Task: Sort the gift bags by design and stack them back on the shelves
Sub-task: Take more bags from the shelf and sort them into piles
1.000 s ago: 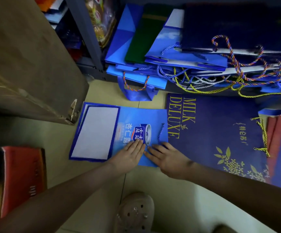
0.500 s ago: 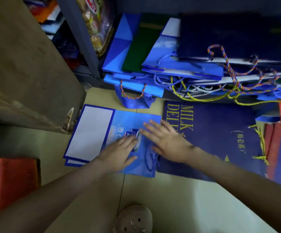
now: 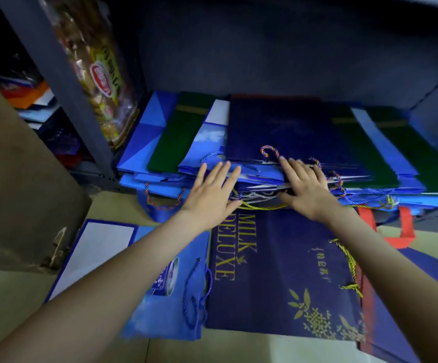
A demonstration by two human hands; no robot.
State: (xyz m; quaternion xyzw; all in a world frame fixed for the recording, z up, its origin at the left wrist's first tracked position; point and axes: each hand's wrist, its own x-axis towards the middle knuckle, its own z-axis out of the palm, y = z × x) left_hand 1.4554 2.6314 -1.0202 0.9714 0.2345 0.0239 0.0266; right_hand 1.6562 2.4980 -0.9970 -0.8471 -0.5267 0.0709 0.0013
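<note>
A messy pile of flat gift bags [image 3: 286,132], blue, navy and green, lies on the bottom shelf with cord handles hanging off its front edge. My left hand [image 3: 211,195] hovers with straight spread fingers at the pile's front left. My right hand [image 3: 305,186] has its fingers spread over the front edge of the pile, touching the bags and cords. On the floor in front lie a navy "MILK DELUXE" bag [image 3: 280,279] and a light blue bag [image 3: 165,307] with a white panel. Neither hand holds anything.
A grey shelf upright [image 3: 63,82] stands left of the pile, with a snack packet [image 3: 100,74] behind it. A brown cardboard box [image 3: 21,192] sits at the left. Red-handled bags [image 3: 396,231] lie on the floor at the right.
Both hands left the light blue bag on the floor and reached up and forward to the front of the shelf pile. The view has tilted up toward the shelf.
</note>
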